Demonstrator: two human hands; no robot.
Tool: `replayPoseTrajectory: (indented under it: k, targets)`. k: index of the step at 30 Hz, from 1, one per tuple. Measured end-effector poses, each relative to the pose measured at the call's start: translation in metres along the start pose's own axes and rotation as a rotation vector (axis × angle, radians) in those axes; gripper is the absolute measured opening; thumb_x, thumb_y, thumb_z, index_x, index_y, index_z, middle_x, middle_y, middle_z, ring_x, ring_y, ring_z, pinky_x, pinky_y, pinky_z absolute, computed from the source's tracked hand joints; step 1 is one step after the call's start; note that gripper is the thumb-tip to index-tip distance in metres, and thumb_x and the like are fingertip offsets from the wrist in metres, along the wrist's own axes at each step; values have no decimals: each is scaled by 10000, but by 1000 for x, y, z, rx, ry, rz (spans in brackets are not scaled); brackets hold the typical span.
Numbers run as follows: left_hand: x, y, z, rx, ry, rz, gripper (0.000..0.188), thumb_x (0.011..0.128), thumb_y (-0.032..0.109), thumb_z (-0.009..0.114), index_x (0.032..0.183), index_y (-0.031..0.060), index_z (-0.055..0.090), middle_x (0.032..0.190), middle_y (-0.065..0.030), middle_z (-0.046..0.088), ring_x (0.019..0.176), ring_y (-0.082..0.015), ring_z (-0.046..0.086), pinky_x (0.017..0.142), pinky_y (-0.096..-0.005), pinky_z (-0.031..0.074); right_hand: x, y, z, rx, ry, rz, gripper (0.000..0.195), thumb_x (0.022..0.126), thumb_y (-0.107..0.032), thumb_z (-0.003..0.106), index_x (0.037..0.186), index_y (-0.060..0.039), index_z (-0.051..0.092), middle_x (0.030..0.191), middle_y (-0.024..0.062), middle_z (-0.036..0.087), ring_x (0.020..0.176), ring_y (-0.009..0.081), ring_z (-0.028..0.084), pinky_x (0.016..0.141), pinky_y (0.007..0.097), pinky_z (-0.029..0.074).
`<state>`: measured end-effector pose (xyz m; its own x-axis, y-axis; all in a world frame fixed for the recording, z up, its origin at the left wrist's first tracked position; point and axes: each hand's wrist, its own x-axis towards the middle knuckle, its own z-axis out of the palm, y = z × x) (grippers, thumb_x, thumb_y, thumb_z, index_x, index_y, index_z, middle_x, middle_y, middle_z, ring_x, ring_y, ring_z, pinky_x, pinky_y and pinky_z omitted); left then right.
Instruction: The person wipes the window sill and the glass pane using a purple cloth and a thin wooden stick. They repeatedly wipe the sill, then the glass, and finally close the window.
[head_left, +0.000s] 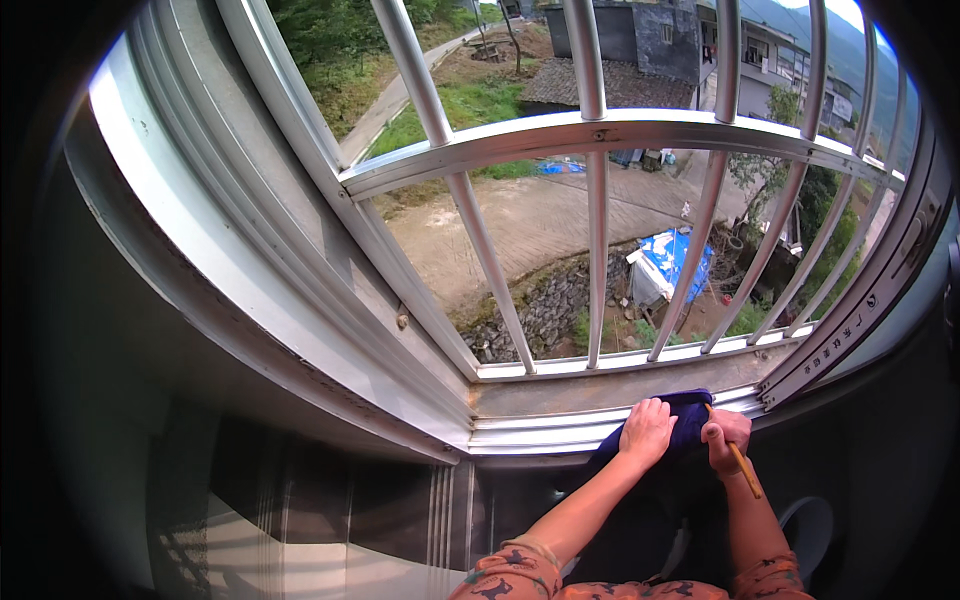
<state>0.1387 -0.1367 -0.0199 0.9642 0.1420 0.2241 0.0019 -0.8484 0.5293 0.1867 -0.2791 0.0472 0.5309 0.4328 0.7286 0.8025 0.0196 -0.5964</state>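
A dark blue cloth (688, 421) lies over the metal window track (547, 433) near the right end of the opening. My left hand (646, 429) grips the cloth's left part, knuckles up, above the track. In my right hand (727, 438) is a thin wooden stick (745, 469). Its upper end meets the cloth's right edge, and its lower end slants down beside my right forearm. Whether the stick's tip presses through the cloth into the track cannot be seen. Part of the cloth hangs below the sill into shadow.
Metal security bars (598, 255) stand just beyond the narrow outer sill (615, 386). The sliding sash (847, 330), bearing writing, borders the right side. On the left is the white window frame (225, 262). A round pale object (814, 525) sits low right. Outside are a yard and buildings.
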Motion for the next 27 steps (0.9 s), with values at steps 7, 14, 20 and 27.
replayPoseTrajectory:
  k: [7, 14, 20, 27]
  targets:
    - [-63, -26, -44, 296, 351, -142, 572, 802, 403, 673, 1191, 16, 512, 1206, -156, 509, 1150, -319, 471, 961, -505, 350, 14, -37, 12, 183, 65, -117, 490, 932, -332, 518, 520, -67, 500, 457, 20, 437, 384, 169, 441, 398, 291, 313]
    - [-99, -32, -64, 46, 565, -108, 410, 818, 265, 693, 1092, 16, 517, 1067, -159, 516, 1008, -335, 486, 875, -444, 389, 10, -34, 50, 361, 2, 24, 533, 951, -358, 500, 520, -45, 502, 488, 44, 486, 418, 190, 463, 426, 297, 337]
    - [-165, -46, 2, -597, 417, -734, 406, 854, 320, 655, 1081, -5, 565, 1021, -176, 593, 962, -327, 561, 869, -418, 447, 8, -36, 71, 426, 80, 70, 587, 983, -368, 439, 507, -26, 465, 462, 41, 430, 401, 160, 395, 423, 276, 286]
    - [-152, -77, 37, -599, 84, -547, 384, 828, 376, 639, 880, -3, 610, 929, -224, 627, 943, -377, 588, 795, -454, 447, 21, -52, 61, -305, -376, -97, 194, 810, -275, 681, 719, -112, 624, 546, 54, 574, 517, 240, 602, 468, 351, 447]
